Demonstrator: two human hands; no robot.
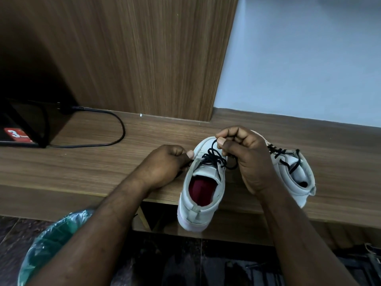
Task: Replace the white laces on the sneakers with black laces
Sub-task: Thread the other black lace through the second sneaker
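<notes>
Two white sneakers lie on a wooden table (103, 159). The nearer sneaker (199, 195) has a red insole and hangs its heel over the table's front edge. A black lace (213, 158) runs through its eyelets. My left hand (165, 166) pinches one end of this lace at the sneaker's left side. My right hand (245, 155) pinches a loop of the same lace above the tongue. The second sneaker (296, 174) lies to the right, partly hidden by my right hand, with a black lace (288, 159) in it too.
A black cable (115, 129) curves across the table at the left, next to a dark device with a red sticker (17, 134). A wooden panel (144, 58) stands behind. A bin with a green plastic liner (51, 244) is on the floor at the lower left.
</notes>
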